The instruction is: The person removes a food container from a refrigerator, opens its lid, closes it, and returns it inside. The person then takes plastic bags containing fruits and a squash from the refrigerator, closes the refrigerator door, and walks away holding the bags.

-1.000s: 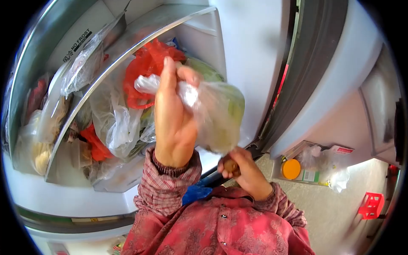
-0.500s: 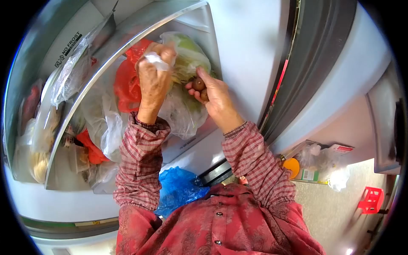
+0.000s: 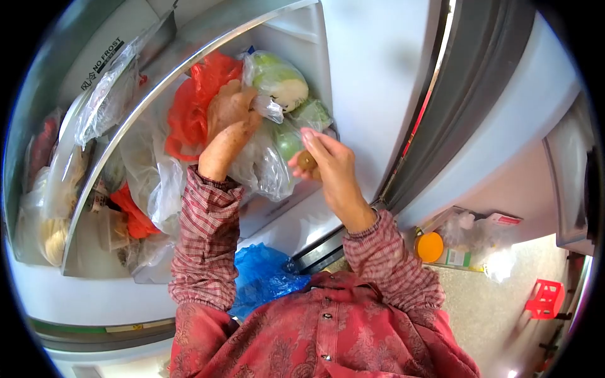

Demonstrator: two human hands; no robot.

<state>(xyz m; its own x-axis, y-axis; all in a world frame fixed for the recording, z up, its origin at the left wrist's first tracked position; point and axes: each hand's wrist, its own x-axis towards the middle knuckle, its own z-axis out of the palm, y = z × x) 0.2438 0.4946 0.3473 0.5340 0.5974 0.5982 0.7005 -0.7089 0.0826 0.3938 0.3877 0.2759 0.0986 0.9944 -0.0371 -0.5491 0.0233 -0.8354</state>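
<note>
Head view: clear bag slanting down-right

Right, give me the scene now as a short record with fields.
left hand: at the gathered top of a clear bag
right hand: holding a small brown round item
fridge drawer: open; red bag and bagged green produce inside
outside drawer, near waist: blue bag
floor, right side: red stool
unclear: what the brown item is
</note>
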